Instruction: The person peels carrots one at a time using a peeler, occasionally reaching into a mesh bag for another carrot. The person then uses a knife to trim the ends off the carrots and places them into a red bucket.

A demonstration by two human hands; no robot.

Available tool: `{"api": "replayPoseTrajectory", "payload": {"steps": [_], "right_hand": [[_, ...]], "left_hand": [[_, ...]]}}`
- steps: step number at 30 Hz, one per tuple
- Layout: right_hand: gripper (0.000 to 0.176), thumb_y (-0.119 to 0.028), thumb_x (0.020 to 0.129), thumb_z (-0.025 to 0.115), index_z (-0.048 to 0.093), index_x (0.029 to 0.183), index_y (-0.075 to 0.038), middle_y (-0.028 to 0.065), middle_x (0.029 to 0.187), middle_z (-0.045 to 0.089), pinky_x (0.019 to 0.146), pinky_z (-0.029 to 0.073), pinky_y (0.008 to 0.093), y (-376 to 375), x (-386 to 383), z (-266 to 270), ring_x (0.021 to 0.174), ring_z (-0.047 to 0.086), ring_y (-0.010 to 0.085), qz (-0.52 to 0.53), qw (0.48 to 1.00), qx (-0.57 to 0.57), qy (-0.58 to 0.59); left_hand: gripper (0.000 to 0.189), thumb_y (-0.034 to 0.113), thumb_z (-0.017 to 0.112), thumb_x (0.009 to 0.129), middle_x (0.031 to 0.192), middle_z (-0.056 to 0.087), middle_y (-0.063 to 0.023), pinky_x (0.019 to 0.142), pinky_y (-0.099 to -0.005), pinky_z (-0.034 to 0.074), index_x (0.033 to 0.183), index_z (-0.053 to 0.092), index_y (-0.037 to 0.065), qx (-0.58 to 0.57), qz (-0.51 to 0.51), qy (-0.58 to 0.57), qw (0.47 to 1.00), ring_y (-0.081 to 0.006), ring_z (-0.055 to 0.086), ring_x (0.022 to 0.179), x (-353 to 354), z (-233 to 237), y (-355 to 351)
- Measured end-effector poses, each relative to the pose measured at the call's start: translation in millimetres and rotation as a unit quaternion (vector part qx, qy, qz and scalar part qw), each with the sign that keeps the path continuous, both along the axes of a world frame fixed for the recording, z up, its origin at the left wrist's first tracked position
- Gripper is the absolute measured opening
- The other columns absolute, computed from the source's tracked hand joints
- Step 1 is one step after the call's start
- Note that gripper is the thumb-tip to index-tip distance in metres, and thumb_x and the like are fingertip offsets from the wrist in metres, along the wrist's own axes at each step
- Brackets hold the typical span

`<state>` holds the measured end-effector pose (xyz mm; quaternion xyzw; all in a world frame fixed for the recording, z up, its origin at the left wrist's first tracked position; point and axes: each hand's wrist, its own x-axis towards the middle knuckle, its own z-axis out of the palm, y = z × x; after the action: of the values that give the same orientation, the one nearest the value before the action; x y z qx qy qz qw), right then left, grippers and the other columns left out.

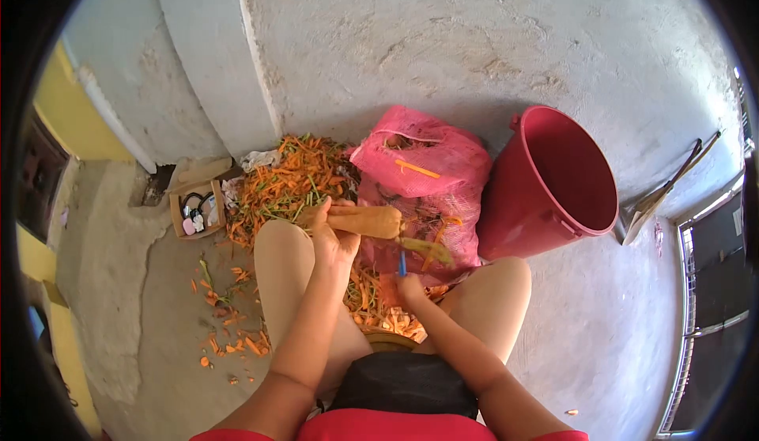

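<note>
My left hand (330, 234) is wrapped round a large, thick carrot (365, 221), which lies nearly level above my left knee with its blunt end to the right. Below that end, my right hand (409, 289) is closed on a small blue-handled tool (402, 264). Its working end is blurred, so its exact kind does not show. A yellowish-green piece (427, 248), smeared by motion, is just right of the carrot's tip. Between my legs lie orange carrot peelings (365, 292) and paler pieces (403, 324), partly hidden by my right forearm.
A heap of orange and green scraps (281, 184) rests against the wall. Beside it stand a full pink mesh sack (443, 160) and a tilted red bin (510, 196). A small cardboard box (198, 211) sits left. A dustpan (632, 223) leans at the right.
</note>
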<state>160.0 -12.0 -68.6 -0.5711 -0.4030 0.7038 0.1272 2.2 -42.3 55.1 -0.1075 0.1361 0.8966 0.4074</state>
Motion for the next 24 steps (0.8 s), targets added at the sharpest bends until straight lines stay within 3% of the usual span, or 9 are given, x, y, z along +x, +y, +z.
{"api": "replayPoseTrajectory", "payload": {"steps": [2,3,4,6,7,13,17,20,24], "right_hand": [[0.016,-0.012,0.074,0.050,0.049,0.064,0.000,0.0024,0.053,0.042,0.045,0.032,0.0314,29.6,6.9,-55.5,0.046,0.037,0.0130,0.012,0.992,0.119,0.051],[0.015,-0.012,0.075,0.049,0.049,0.065,-0.002,-0.0012,0.052,0.040,0.044,0.030,0.0265,33.4,11.0,4.4,0.047,0.035,0.0093,-0.042,0.988,0.114,0.093],[0.014,-0.012,0.075,0.048,0.050,0.064,-0.004,-0.0035,0.053,0.040,0.044,0.029,0.0235,46.5,16.9,-13.5,0.047,0.035,0.0068,-0.062,0.983,0.150,0.083],[0.019,-0.013,0.078,0.049,0.047,0.060,-0.008,-0.0058,0.053,0.038,0.043,0.027,0.0231,52.3,15.7,17.0,0.048,0.033,0.0047,-0.141,0.965,0.187,0.120],[0.023,-0.015,0.080,0.050,0.045,0.058,-0.008,-0.0062,0.052,0.037,0.042,0.025,0.0229,50.7,18.4,49.6,0.048,0.032,0.0040,-0.142,0.960,0.234,0.063],[0.028,-0.018,0.082,0.048,0.040,0.057,-0.010,-0.0065,0.051,0.034,0.041,0.023,0.0232,71.7,24.1,88.8,0.046,0.029,0.0034,-0.214,0.928,0.303,0.043],[0.025,-0.018,0.083,0.048,0.041,0.061,-0.009,-0.0064,0.053,0.034,0.041,0.025,0.0223,59.4,10.3,112.0,0.046,0.031,0.0036,-0.175,0.928,0.321,0.067],[0.025,-0.018,0.083,0.048,0.040,0.062,-0.007,-0.0058,0.053,0.035,0.041,0.025,0.0232,47.7,-1.7,120.7,0.047,0.031,0.0033,-0.119,0.922,0.366,0.052],[0.019,-0.017,0.083,0.047,0.050,0.071,-0.002,-0.0032,0.054,0.041,0.042,0.030,0.0225,37.3,-14.0,124.5,0.047,0.036,0.0040,-0.087,0.910,0.400,0.061]], "left_hand": [[0.028,0.030,0.045,0.084,0.076,0.050,-0.0119,0.076,-0.0433,0.044,0.094,0.040,0.005,-0.090,-0.094,-0.046,0.990,-0.0220,0.052,0.073,-2.9,-28.8,-0.8],[0.032,0.033,0.042,0.085,0.078,0.050,-0.0126,0.076,-0.0431,0.044,0.100,0.037,0.005,-0.157,-0.141,-0.065,0.975,-0.0225,0.051,0.075,6.2,-25.0,0.8],[0.036,0.035,0.039,0.087,0.080,0.049,-0.0133,0.075,-0.0430,0.044,0.105,0.033,0.005,-0.225,-0.187,-0.084,0.953,-0.0231,0.051,0.076,14.2,-23.9,0.6],[0.037,0.036,0.038,0.087,0.083,0.046,-0.0117,0.075,-0.0425,0.044,0.106,0.030,0.005,-0.173,-0.239,-0.059,0.954,-0.0248,0.049,0.082,22.4,-38.0,0.4],[0.037,0.036,0.037,0.087,0.082,0.046,-0.0119,0.074,-0.0415,0.044,0.105,0.031,0.005,-0.171,-0.252,-0.060,0.951,-0.0249,0.050,0.080,26.9,-39.2,4.9],[0.036,0.034,0.035,0.087,0.076,0.056,-0.0125,0.058,-0.0338,0.049,0.089,0.049,0.001,-0.204,-0.392,0.010,0.897,-0.0221,0.057,0.066,46.8,-44.8,4.4],[0.025,0.025,0.040,0.084,0.079,0.058,-0.0104,0.058,-0.0296,0.050,0.090,0.051,0.004,-0.191,-0.430,0.043,0.882,-0.0204,0.058,0.065,52.6,-41.6,1.8],[0.027,0.025,0.038,0.084,0.080,0.058,-0.0098,0.058,-0.0312,0.050,0.094,0.051,0.003,-0.114,-0.443,0.036,0.889,-0.0202,0.059,0.066,54.2,-79.1,9.1],[0.028,0.025,0.038,0.085,0.082,0.058,-0.0096,0.058,-0.0325,0.050,0.096,0.051,0.004,-0.071,-0.454,0.023,0.888,-0.0196,0.059,0.067,59.9,-58.8,3.8]]}}
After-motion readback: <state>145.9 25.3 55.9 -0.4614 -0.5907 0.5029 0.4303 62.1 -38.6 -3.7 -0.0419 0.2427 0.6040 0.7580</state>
